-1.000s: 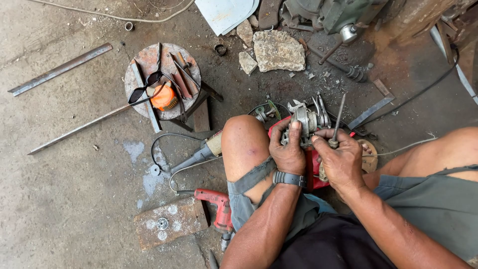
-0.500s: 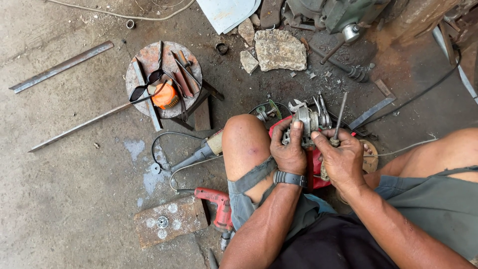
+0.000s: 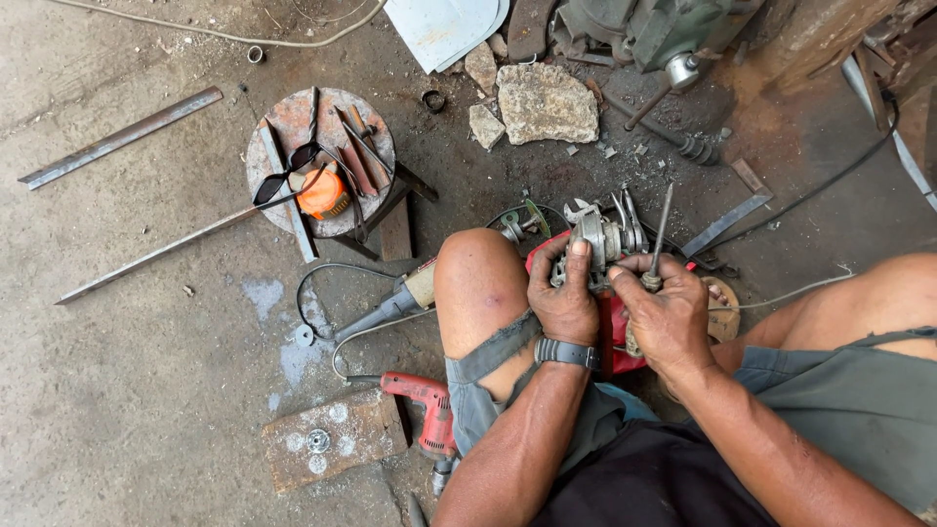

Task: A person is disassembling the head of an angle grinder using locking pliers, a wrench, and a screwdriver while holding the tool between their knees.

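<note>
1. While the person sits low over the concrete floor (image 3: 117,390), both hands meet at centre right of the frame, just right of the bare knee (image 3: 478,283).
2. The left hand (image 3: 564,298) is wrapped around a grey metal motor part (image 3: 597,242); its fingers are closed on the part's left side, and the thumb lies up along its front. A dark watch sits on this wrist.
3. The right hand (image 3: 669,317) is clamped around the handle of a thin screwdriver (image 3: 660,229). The shaft stands almost upright in the frame, from the fist toward the top edge, just beside the right side of the part.
4. So the part lies left of the shaft and above both hands; its long axis seems to run up and down in the frame, nearly parallel to the shaft. The left hand is the nearer one, as it holds the part already.
5. A red tool body (image 3: 615,332) lies under the hands, mostly hidden by them.
6. At lower centre lie a red drill (image 3: 422,405) and a wooden block (image 3: 337,439); an angle grinder (image 3: 390,304) lies left of the knee.
7. At upper left, a round rusty stand (image 3: 283,127) carries an orange object (image 3: 324,193) and dark glasses; long steel bars (image 3: 122,137) lie further left. A big stone (image 3: 547,102) lies at top centre.
8. Around the shaft tip stand small metal pieces of the part, very close.
</note>
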